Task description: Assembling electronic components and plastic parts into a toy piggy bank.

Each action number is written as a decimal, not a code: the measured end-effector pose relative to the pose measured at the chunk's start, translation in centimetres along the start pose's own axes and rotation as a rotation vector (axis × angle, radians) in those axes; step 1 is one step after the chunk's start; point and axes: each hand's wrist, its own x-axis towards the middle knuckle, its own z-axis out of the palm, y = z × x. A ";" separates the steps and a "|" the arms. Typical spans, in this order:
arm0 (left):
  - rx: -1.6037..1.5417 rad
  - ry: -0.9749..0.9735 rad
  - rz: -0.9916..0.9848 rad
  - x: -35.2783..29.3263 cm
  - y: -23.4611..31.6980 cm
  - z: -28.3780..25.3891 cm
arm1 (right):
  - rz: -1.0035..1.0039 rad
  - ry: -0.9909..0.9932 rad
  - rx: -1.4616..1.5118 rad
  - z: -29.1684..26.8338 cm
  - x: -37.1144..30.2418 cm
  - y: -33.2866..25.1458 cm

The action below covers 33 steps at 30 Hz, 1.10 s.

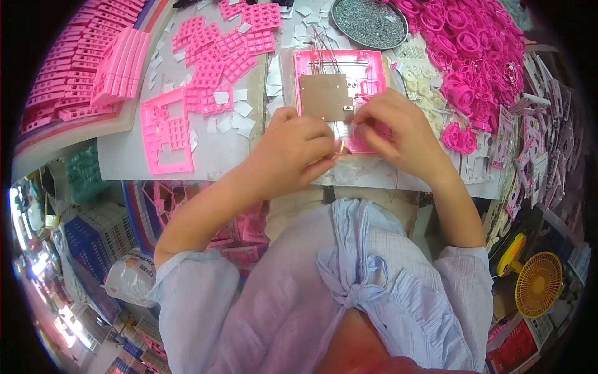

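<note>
In front of me on the table lies a pink plastic housing (374, 61), its hollow side up. A flat brown circuit board (324, 96) covers its left part, and thin dark wires (324, 45) run off beyond the far edge. My left hand (294, 146) is closed at the housing's near left corner, its fingertips pinched by a small shiny yellowish bit I cannot identify. Over the near right part, my right hand (402, 132) has its fingers curled together beside the board. Whatever those fingers hold is hidden.
Pink keypad pieces (224, 53) and white paper squares (243, 109) lie left, near a pink frame (167, 131). Stacked pink housings (118, 68) stand farther left. Beyond is a dish of screws (369, 23); right are heaped pink rings (464, 37) and a yellow fan (539, 283).
</note>
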 end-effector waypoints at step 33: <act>-0.011 0.354 -0.261 0.3 -1.9 1.5 | 0.275 0.040 0.384 2.6 2.8 -0.1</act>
